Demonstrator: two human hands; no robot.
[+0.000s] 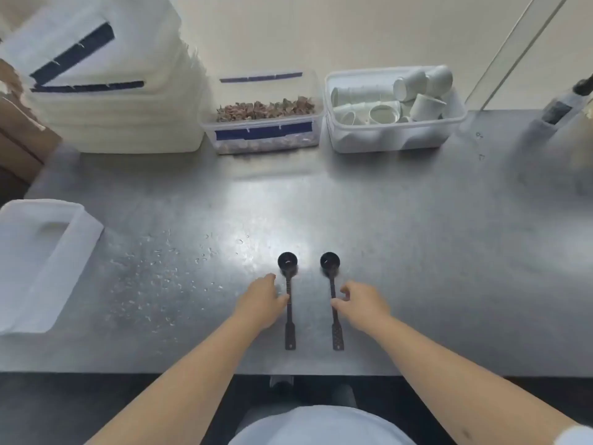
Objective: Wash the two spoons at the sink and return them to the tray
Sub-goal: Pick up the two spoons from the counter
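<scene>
At nine o'clock a white plastic tray [38, 261] sits on the steel counter [417, 252]. Left hand [261, 303], fingers curled, touches the left black long-handled measuring spoon [288, 297]; right hand [362, 305] pinches the right black spoon [333, 297]. Tubs stand clear at twelve.

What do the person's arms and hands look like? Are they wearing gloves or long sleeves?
No gloves: the left hand and the right hand are bare, with no rings or watch showing. Both forearms are uncovered. A white short sleeve edge shows at the right arm, and a pale blue-grey top.
</scene>
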